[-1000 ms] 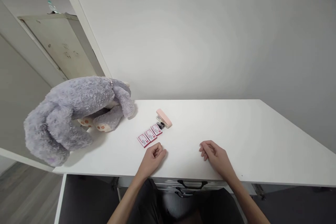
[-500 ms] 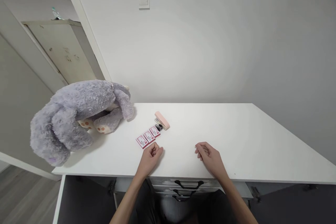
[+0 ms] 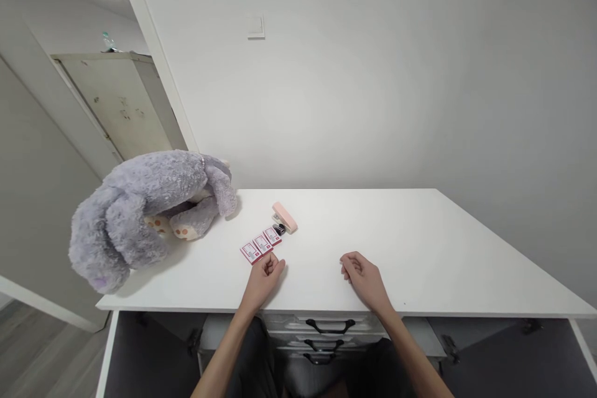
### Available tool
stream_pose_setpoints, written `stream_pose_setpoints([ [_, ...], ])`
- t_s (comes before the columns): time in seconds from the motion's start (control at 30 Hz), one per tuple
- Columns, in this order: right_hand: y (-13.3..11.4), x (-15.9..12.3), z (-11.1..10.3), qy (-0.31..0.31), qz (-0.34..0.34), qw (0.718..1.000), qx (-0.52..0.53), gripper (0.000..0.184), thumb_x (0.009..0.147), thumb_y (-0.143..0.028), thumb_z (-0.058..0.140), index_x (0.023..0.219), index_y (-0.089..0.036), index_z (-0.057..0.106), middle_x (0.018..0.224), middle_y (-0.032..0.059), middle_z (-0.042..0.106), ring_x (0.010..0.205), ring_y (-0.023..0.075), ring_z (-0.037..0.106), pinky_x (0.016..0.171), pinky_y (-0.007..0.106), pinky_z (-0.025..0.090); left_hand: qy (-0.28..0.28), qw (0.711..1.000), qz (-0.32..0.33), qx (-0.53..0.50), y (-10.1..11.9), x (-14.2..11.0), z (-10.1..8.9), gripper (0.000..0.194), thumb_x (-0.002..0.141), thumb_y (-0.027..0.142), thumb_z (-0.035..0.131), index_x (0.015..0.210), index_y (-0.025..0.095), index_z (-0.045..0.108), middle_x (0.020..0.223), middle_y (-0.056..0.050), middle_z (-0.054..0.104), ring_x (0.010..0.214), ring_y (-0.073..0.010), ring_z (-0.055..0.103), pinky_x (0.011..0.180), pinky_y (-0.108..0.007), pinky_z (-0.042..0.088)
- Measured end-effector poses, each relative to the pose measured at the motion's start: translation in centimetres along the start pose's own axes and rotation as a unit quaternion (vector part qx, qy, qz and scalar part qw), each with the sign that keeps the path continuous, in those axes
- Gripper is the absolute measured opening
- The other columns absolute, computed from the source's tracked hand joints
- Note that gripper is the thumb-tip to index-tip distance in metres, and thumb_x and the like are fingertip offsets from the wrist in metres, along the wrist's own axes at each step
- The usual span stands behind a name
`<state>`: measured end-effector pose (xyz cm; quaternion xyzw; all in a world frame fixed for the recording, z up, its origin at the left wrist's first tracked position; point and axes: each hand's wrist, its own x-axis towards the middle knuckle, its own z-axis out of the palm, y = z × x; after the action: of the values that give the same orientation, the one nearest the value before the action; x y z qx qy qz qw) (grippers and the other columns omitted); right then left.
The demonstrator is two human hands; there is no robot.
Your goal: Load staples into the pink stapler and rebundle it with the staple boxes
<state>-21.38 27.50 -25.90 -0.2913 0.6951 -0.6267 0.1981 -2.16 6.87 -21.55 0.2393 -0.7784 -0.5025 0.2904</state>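
My left hand (image 3: pixel 264 278) rests on the white table (image 3: pixel 443 249) curled into a loose fist with nothing seen in it, just in front of a row of three small red-and-white boxes (image 3: pixel 261 244). Behind the boxes lies a pink stapler (image 3: pixel 284 219). Further right, my right hand (image 3: pixel 361 275) lies on the table with its fingers curled inward and loosely closed, holding nothing visible. The two hands are apart, and neither touches the boxes or the stapler.
A large grey plush toy (image 3: pixel 149 208) lies on the table's left end, overhanging the edge. Drawers with black handles (image 3: pixel 325 327) sit under the table front. A white wall with a switch (image 3: pixel 255 27) stands behind; a doorway is at left.
The view has tilted upward and drawn back a little, showing more ceiling and lamp. Both hands stay in place on the table in the same curled poses.
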Motion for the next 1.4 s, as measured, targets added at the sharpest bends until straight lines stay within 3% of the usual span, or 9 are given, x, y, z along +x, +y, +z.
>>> stream_pose_setpoints([
  [0.67, -0.47, -0.25, -0.05, -0.002, -0.001, 0.999, -0.034, 0.039, 0.093, -0.060, 0.058, 0.085, -0.023, 0.064, 0.070, 0.0017, 0.065, 0.066, 0.0197, 0.060, 0.066, 0.031, 0.047, 0.008, 1.000, -0.009, -0.002, -0.18, -0.27, 0.03, 0.037, 0.086, 0.044, 0.062, 0.068, 0.023, 0.037, 0.063, 0.007, 0.033, 0.058, -0.0106, 0.031, 0.057, -0.024, 0.028],
  [1.4, -0.03, -0.23, -0.14, 0.003, 0.002, 1.000, 0.000, 0.048, 0.089, -0.068, 0.061, 0.085, -0.021, 0.066, 0.069, 0.0041, 0.064, 0.064, 0.0200, 0.059, 0.061, 0.032, 0.048, 0.005, 1.000, -0.021, 0.001, 0.27, -0.36, 0.03, 0.038, 0.085, 0.045, 0.063, 0.068, 0.022, 0.038, 0.064, 0.007, 0.034, 0.059, -0.0107, 0.033, 0.057, -0.023, 0.029],
])
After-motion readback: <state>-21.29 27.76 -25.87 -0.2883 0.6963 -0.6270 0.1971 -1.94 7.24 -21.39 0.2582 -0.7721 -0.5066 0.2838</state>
